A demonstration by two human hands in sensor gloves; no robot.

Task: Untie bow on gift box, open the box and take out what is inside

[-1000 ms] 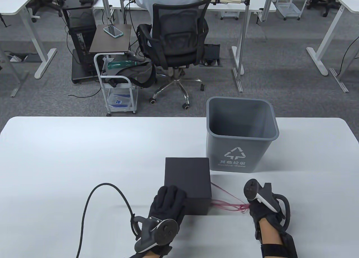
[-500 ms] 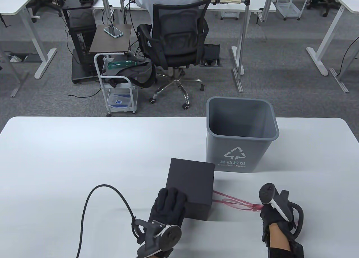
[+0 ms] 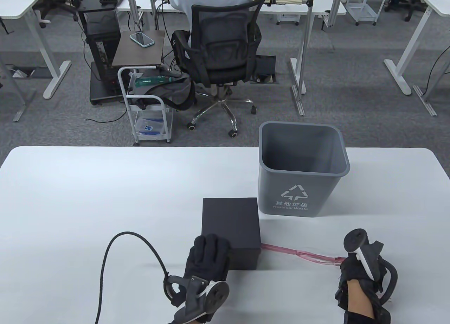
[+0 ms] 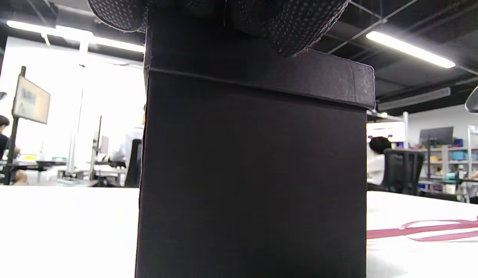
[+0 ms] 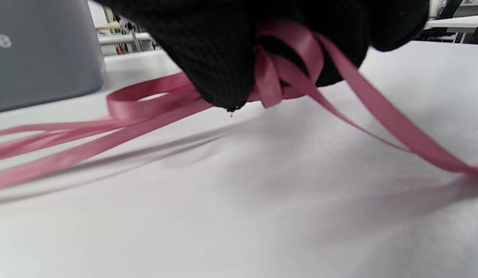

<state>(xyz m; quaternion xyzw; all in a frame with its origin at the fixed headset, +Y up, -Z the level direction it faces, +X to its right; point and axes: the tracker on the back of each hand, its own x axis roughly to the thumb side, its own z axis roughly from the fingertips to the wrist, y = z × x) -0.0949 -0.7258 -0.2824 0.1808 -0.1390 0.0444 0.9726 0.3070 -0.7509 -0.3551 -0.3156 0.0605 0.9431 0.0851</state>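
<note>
A black gift box point(image 3: 230, 225) with its lid point(image 4: 262, 69) on stands on the white table point(image 3: 105, 183), just in front of a grey bin. My left hand point(image 3: 208, 252) lies with its fingers point(image 4: 300, 27) on the lid's near left corner, pressing down. A pink ribbon point(image 3: 299, 252) runs loose along the table from the box's lower right corner to my right hand point(image 3: 346, 262). That hand grips a bunch of ribbon point(image 5: 154, 96) strands in its curled fingers point(image 5: 216, 50), low over the table. No ribbon crosses the lid's top.
The grey waste bin point(image 3: 342, 151) stands behind and right of the box, its wall point(image 5: 38, 50) close to the ribbon. A black cable point(image 3: 116, 239) loops on the table left of my left hand. A person sits in a chair beyond the table.
My right hand has moved right and toward the near edge, drawing the ribbon out longer and flatter. The box twisted slightly, then settled back left and square. My left hand stayed on the lid.
</note>
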